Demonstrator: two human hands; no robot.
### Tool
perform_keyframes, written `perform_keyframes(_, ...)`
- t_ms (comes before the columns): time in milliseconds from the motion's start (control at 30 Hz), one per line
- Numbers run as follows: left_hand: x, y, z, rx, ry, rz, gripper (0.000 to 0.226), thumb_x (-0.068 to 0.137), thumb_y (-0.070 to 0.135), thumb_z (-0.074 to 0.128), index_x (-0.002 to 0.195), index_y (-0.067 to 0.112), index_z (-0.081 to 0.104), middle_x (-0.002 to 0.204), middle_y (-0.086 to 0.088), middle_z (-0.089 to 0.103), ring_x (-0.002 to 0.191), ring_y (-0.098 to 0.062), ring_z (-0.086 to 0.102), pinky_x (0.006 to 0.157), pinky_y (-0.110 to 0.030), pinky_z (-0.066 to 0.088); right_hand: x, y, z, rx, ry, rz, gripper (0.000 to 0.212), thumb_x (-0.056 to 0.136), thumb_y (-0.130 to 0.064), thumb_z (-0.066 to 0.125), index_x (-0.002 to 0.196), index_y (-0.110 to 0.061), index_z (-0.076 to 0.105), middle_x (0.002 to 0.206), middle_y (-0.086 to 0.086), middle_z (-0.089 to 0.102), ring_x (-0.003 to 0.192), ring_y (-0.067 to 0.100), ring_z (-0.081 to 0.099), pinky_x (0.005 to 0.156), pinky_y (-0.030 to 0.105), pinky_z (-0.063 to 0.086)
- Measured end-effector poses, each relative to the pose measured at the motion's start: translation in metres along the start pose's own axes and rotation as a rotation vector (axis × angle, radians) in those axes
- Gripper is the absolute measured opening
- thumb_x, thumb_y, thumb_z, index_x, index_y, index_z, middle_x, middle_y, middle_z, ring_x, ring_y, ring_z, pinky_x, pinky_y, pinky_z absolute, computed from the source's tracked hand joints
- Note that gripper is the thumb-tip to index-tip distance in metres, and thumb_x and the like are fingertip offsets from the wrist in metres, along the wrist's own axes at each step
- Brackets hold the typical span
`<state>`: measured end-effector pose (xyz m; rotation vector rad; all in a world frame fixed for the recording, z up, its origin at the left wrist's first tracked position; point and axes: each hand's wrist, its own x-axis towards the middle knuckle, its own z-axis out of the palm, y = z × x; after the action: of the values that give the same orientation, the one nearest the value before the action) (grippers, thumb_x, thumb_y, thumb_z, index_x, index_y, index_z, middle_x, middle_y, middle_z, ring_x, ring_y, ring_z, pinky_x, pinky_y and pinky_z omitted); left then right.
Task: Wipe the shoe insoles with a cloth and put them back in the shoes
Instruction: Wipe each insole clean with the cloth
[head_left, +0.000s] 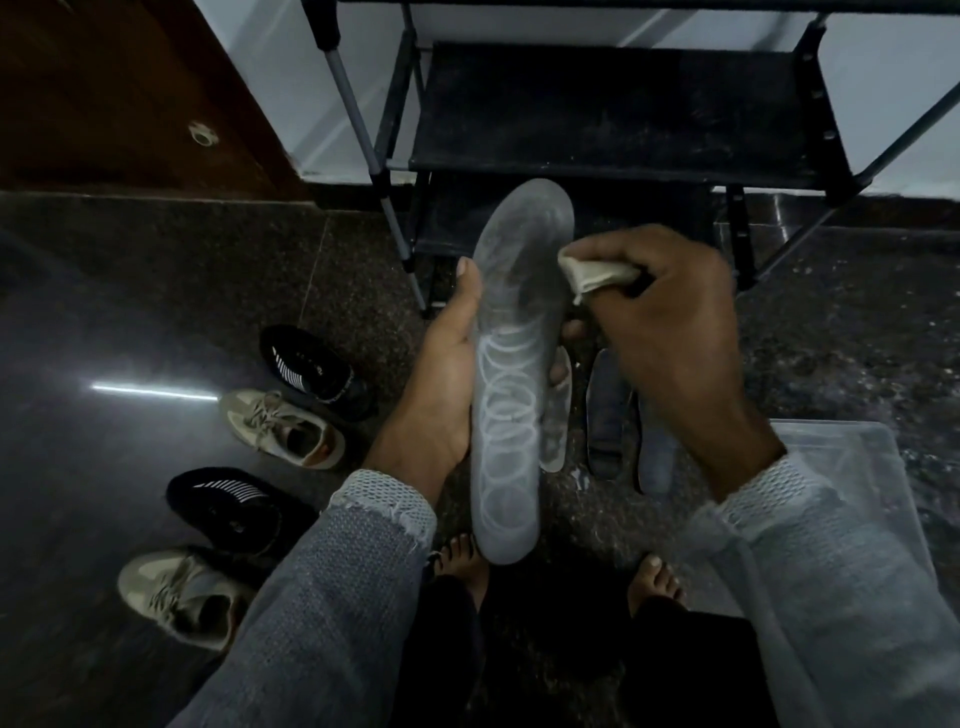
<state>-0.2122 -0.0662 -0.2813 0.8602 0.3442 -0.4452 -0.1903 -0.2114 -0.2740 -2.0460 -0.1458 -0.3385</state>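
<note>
My left hand (441, 374) grips a long grey insole (514, 364) with white ring marks, holding it lengthwise in the air, toe end away from me. My right hand (670, 332) pinches a small beige cloth (597, 273) against the insole's right edge near the toe half. On the floor below lie further insoles: a pale one (558, 431) mostly hidden behind the held one, and two dark ones (605, 415) (657, 457). Two black shoes (311, 369) (234, 506) and two beige laced shoes (283, 428) (182, 592) stand on the floor at the left.
A black metal shoe rack (623, 119) stands straight ahead against the wall. A clear plastic lid or box (852, 467) lies on the floor at the right under my right forearm. My bare feet (654, 582) are below. A wooden door (130, 93) is at top left.
</note>
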Motion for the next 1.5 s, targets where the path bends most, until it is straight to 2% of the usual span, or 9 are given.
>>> perform_keyframes(100,0.001,0.001,0.000,-0.019,0.029,0.018,0.069,0.100,0.058,0.027,0.088,0.013,0.079,0.092,-0.012,0.069,0.082,-0.023,0.064,0.074,-0.033,0.057,0.002,0.001,-0.006,-0.052,-0.023,-0.045,0.027,0.078,0.005,0.066,0.097,-0.013,0.074,0.093,-0.006,0.066,0.088,0.004,0.063,0.077,0.017,0.052)
perform_keyframes(267,-0.001,0.001,0.003,-0.034,0.029,0.012,0.062,0.101,0.055,0.024,0.107,0.009,0.066,0.092,-0.009,0.075,0.084,-0.018,0.072,0.073,-0.028,0.059,-0.005,0.005,0.010,-0.167,-0.157,-0.219,0.023,0.074,0.003,0.066,0.094,-0.006,0.075,0.098,0.009,0.068,0.091,0.023,0.065,0.078,0.041,0.055)
perform_keyframes(400,-0.003,0.003,0.002,-0.020,0.064,-0.007,0.061,0.101,0.054,0.025,0.106,0.007,0.064,0.094,-0.012,0.073,0.086,-0.020,0.071,0.077,-0.028,0.059,-0.013,0.006,0.018,-0.247,-0.246,-0.278,0.016,0.077,-0.002,0.067,0.089,-0.007,0.076,0.093,0.008,0.068,0.084,0.025,0.065,0.071,0.040,0.056)
perform_keyframes(500,-0.002,0.007,0.006,-0.015,0.112,-0.048,0.060,0.101,0.052,0.023,0.092,0.005,0.059,0.088,-0.012,0.060,0.084,-0.017,0.058,0.080,-0.028,0.049,-0.017,0.003,0.021,-0.241,-0.359,-0.314,0.017,0.075,-0.007,0.064,0.086,-0.010,0.076,0.089,0.005,0.068,0.081,0.022,0.065,0.069,0.037,0.056)
perform_keyframes(733,-0.004,0.002,0.004,0.009,0.080,-0.038,0.058,0.100,0.054,0.029,0.106,0.009,0.065,0.092,-0.010,0.074,0.085,-0.019,0.072,0.079,-0.031,0.058,-0.015,0.004,0.021,-0.298,-0.096,-0.230,0.020,0.075,0.001,0.066,0.092,-0.005,0.074,0.094,0.012,0.066,0.084,0.027,0.064,0.071,0.041,0.055)
perform_keyframes(933,-0.002,0.006,-0.003,-0.005,0.112,-0.042,0.061,0.100,0.055,0.029,0.106,0.007,0.065,0.096,-0.013,0.074,0.088,-0.022,0.072,0.079,-0.031,0.060,-0.021,-0.002,0.024,-0.139,-0.319,-0.211,0.016,0.074,-0.008,0.066,0.086,-0.010,0.076,0.091,0.004,0.067,0.080,0.018,0.064,0.071,0.039,0.055)
perform_keyframes(1200,-0.004,-0.001,0.002,0.029,0.045,-0.046,0.057,0.101,0.052,0.029,0.106,0.010,0.066,0.089,-0.009,0.075,0.081,-0.017,0.073,0.071,-0.026,0.059,-0.013,0.001,0.021,-0.180,-0.061,-0.095,0.021,0.076,0.001,0.065,0.092,-0.009,0.075,0.096,0.007,0.067,0.089,0.019,0.063,0.078,0.037,0.054)
perform_keyframes(1400,0.000,0.004,-0.003,0.015,0.103,-0.025,0.056,0.100,0.053,0.028,0.101,0.012,0.066,0.089,-0.011,0.073,0.081,-0.019,0.072,0.078,-0.030,0.058,-0.022,-0.011,0.027,-0.065,-0.268,-0.151,0.019,0.072,-0.005,0.064,0.085,-0.011,0.076,0.088,0.005,0.068,0.080,0.018,0.065,0.072,0.039,0.055)
perform_keyframes(1500,0.001,0.004,-0.005,-0.022,0.082,-0.029,0.060,0.100,0.055,0.030,0.104,0.007,0.066,0.096,-0.013,0.074,0.089,-0.023,0.072,0.084,-0.035,0.058,-0.019,-0.009,0.027,-0.033,-0.250,-0.130,0.020,0.073,-0.001,0.066,0.087,-0.011,0.076,0.089,0.004,0.069,0.082,0.016,0.065,0.075,0.037,0.055)
